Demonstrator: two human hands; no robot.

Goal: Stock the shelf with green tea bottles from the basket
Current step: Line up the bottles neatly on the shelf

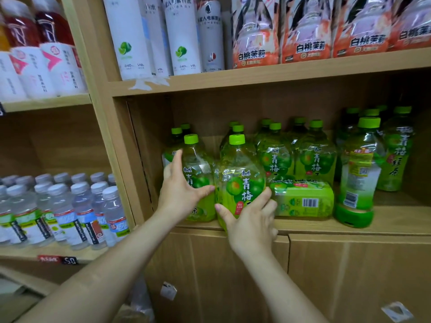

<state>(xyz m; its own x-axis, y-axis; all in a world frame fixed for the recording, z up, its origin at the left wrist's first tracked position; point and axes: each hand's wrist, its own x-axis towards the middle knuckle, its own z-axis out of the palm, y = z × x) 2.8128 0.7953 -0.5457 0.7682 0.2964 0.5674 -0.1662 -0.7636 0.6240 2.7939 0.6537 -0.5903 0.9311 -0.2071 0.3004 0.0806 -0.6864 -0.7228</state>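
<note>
Seating a green tea bottle [241, 183] at the front edge of the shelf [396, 216] looks to be the step in hand: it stands upright, label outward, just beside a neighbouring bottle [198, 169] on its left and in front of the standing bottles [312, 159] ranked behind. The right hand [251, 220] wraps its lower body, thumb on the left flank and fingers curled round the right. The left hand [179, 194] lies spread against the neighbouring bottle, index finger pointing up its side and thumb stretched across the label, bracing it rather than gripping. Both forearms reach up and forward from below, wrists near each other.

Just right of the held bottle, a toppled bottle [303, 201] lies on its side, barcode showing. The next move probably calls for nudging the held bottle back into line, letting go, then righting the fallen one. The basket is out of view.
</note>
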